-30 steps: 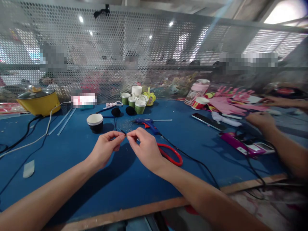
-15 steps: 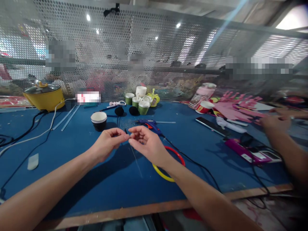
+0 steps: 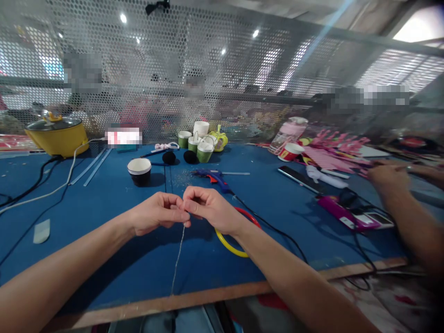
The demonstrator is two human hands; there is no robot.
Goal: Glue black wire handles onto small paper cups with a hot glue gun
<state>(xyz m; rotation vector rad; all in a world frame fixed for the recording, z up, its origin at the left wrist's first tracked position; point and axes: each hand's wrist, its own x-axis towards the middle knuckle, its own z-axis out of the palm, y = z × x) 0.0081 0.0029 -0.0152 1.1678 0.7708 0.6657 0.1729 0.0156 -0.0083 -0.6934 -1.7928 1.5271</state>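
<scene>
Over the blue table my left hand and my right hand meet, fingertips touching. A thin silvery string hangs from the left hand's pinched thumb and fingers down toward the table's front edge. The right hand's thumb and fingers are also pinched together; what lies between them is hidden. Just beyond the hands lies a blue glue gun with a clear glue stick in its rear. Partly under my right hand rests a red and yellow ring.
Behind the hands stand a black-and-white cup, two black balls on stems and several green cups. At left is a yellow electric pot. On the right lie a phone, a purple box and another person's hand.
My hands have dropped slightly and come closer together. The string now hangs nearly straight down and shows more clearly. A small dark tip between the fingers is out of sight. The view shifted slightly.
</scene>
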